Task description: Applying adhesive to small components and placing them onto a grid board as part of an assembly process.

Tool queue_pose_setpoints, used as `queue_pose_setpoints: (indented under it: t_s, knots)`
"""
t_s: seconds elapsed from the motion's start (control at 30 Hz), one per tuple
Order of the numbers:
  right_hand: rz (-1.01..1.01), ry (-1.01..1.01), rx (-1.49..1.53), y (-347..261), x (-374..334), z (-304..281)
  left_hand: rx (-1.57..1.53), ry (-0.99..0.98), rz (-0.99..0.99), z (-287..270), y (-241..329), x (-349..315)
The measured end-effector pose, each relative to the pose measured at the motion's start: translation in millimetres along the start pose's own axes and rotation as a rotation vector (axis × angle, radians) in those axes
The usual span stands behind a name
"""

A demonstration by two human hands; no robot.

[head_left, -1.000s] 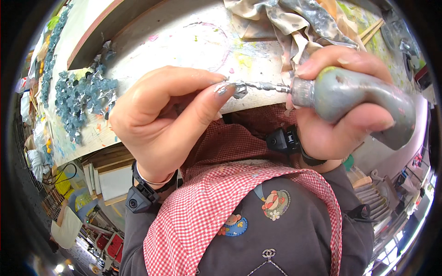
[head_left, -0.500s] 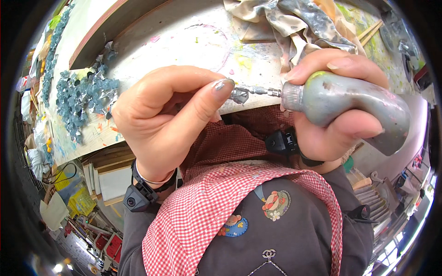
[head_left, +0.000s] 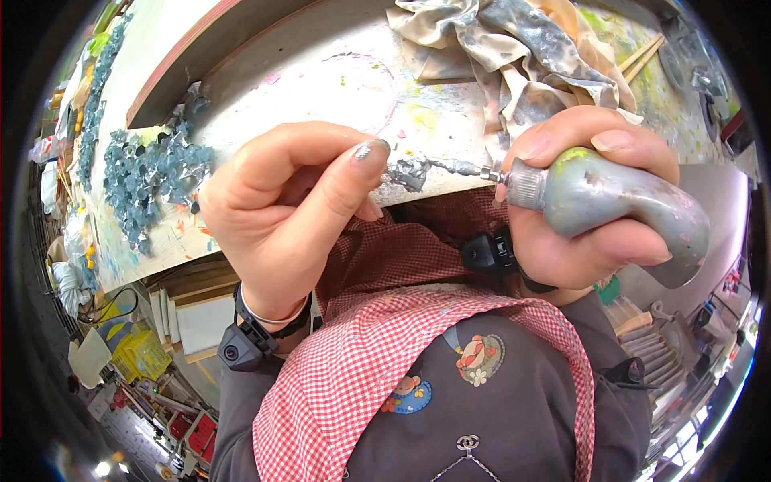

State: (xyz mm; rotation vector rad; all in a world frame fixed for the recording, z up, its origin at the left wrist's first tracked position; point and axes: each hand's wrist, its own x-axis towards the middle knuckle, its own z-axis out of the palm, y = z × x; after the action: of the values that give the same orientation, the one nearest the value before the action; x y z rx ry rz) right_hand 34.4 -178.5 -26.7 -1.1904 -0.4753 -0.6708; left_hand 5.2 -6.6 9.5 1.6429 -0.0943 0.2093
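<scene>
1. Gripping the grey bottle (head_left: 622, 209), the R hand (head_left: 550, 253) has its fingers wrapped firmly round the body, digits above & below; bottle's tipped on its side by the near edge of the counter (head_left: 321, 100), neck to the L.
2. Handling (a guess): light-to-mid wt., prob. soft, squeezable walls; surface smears may make it slick. Best hold = the body, clear of the narrow nozzle (head_left: 458, 166).
3. Small crumpled grey piece (head_left: 409, 173) is at the nozzle tip, just beside the L hand's (head_left: 277, 213) fingertips. Looks light, thin, easily crushed, maybe tacky; take by an edge, gently.
4. L hand: thumb & index pinched together, other fingers curled under. Can't tell if they've hold of the piece or it just clings to the nozzle.
5. Pose: both wrists come up from below, hands angled toward ea. other, nozzle btw. them.
6. Nearby: blue-grey bits (head_left: 157, 185) L of the L hand; stained cloth (head_left: 534, 48) beyond the bottle.
</scene>
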Motion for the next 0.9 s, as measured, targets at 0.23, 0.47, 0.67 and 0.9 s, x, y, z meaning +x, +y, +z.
queue_pose_setpoints:
  t_s: [0.23, 0.47, 0.67, 0.9]
  knots:
    - [-0.038, -0.031, 0.030, 3, -1, -2, 0.026, 0.001, 0.014, -3, 0, -1]
    - [-0.087, -0.059, 0.052, 6, 4, -5, -0.039, 0.006, 0.154, -4, -13, 1]
    - [0.146, -0.230, 0.208, 0, 9, -7, -0.011, -0.049, 0.171, -9, -12, 2]
    - [0.286, -0.314, -0.158, -16, 20, 0, 0.116, -0.104, 0.243, -12, -13, 3]
